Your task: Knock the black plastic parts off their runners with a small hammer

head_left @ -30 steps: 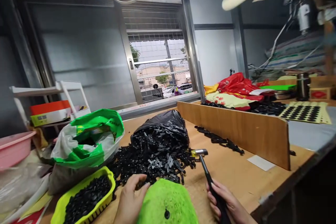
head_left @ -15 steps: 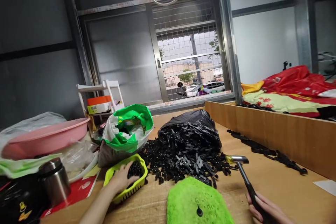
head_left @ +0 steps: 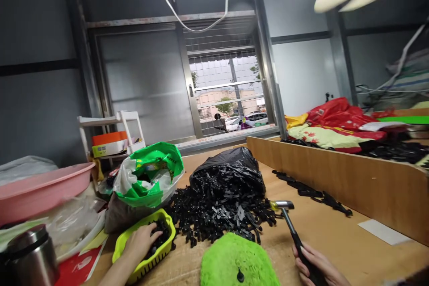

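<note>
My left hand (head_left: 142, 240) is down inside a yellow plastic basket (head_left: 120, 246), its fingers bent among small black parts (head_left: 161, 237). The fingertips are partly lost against the parts, so what they grip cannot be made out. My right hand (head_left: 317, 264) is wrapped round the black handle of a hammer (head_left: 291, 223) with a metal head and a yellow end, held above the table. Between my hands lies a green fuzzy pad (head_left: 234, 257). One small black round piece with a stem (head_left: 240, 275) rests on it.
Behind the pad, a black plastic bag (head_left: 234, 161) spills a heap of black plastic pieces (head_left: 214, 219). A green-and-white bag (head_left: 147, 178), a pink basin (head_left: 43, 187) and a steel flask (head_left: 33, 254) stand left. A wooden divider (head_left: 335, 174) runs along the right, near black strips (head_left: 311, 192).
The view has swung right and slightly up, shifting everything left and down in the picture. My left hand's fingers have drawn closer together in the basket. My right hand still grips the hammer.
</note>
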Tool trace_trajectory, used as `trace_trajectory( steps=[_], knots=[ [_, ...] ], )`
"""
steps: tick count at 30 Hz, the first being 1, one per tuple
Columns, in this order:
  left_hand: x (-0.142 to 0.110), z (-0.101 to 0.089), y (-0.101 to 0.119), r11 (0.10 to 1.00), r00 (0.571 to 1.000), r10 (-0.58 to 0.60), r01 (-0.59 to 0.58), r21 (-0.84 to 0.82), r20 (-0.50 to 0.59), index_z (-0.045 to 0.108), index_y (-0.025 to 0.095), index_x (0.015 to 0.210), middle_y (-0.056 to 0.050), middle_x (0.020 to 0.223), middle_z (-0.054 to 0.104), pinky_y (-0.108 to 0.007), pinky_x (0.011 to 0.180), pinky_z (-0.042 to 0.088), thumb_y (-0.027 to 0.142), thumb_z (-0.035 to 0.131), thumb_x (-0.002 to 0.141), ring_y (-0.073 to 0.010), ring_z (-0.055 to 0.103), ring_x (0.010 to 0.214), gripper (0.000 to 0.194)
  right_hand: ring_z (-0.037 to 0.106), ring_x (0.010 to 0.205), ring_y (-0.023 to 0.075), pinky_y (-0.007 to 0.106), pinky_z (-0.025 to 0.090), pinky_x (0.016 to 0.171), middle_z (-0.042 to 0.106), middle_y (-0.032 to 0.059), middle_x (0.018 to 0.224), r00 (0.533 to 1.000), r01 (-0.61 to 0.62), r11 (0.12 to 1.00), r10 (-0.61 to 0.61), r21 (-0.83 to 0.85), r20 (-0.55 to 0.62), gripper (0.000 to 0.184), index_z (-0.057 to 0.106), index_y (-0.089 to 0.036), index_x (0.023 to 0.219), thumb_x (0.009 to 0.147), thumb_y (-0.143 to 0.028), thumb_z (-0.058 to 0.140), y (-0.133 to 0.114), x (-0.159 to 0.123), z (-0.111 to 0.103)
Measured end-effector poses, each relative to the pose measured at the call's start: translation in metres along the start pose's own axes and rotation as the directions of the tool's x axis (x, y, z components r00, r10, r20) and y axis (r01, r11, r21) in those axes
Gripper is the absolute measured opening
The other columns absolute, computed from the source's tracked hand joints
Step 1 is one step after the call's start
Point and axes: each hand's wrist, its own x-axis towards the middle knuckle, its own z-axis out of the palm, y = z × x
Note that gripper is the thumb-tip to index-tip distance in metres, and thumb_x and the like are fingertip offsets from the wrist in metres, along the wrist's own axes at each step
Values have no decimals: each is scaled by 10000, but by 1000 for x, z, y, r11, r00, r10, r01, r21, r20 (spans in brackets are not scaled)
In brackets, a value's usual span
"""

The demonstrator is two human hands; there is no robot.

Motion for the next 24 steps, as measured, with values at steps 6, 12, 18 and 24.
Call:
trace_trajectory(
  steps=[6, 12, 18, 24],
  knots=[
    [-2, -21, -1, 992, 990, -117, 120, 35, -81, 630, 179, 993, -151, 982, 649, -383, 737, 434, 443, 323, 863, -338, 592, 931, 425, 387, 364, 39, 155, 280, 344, 446, -70, 523, 1000, 14, 1000, -14, 6, 9, 356, 527, -195, 776, 658, -473, 716, -3, -6, 5],
    [-11, -37, 40, 991, 979, -114, 100, -91, -171, 636, 192, 945, -118, 903, 669, -311, 663, 413, 448, 355, 862, -297, 608, 856, 389, 404, 374, 48, 156, 278, 344, 463, -61, 527, 999, -23, 1000, 23, 12, 32, 332, 537, -194, 774, 673, -457, 714, -6, -8, 7],
    [-61, -13, 161, 917, 951, 232, -283, -282, -203, 620, 245, 771, 44, 778, 637, -174, 653, 370, 441, 446, 859, -114, 575, 742, 276, 423, 406, 52, 163, 322, 378, 475, -53, 548, 998, -23, 1000, 22, 15, 51, 301, 547, -196, 796, 708, -443, 694, -8, -9, 6],
    [-94, 10, 212, 828, 883, 439, -470, -307, -167, 584, 207, 726, -6, 758, 566, -242, 595, 341, 406, 499, 844, -159, 545, 707, 246, 416, 402, 48, 163, 317, 378, 465, -60, 551, 997, -21, 1000, 23, -16, 73, 307, 536, -194, 807, 724, -454, 678, -11, -11, 6]
  ],
)
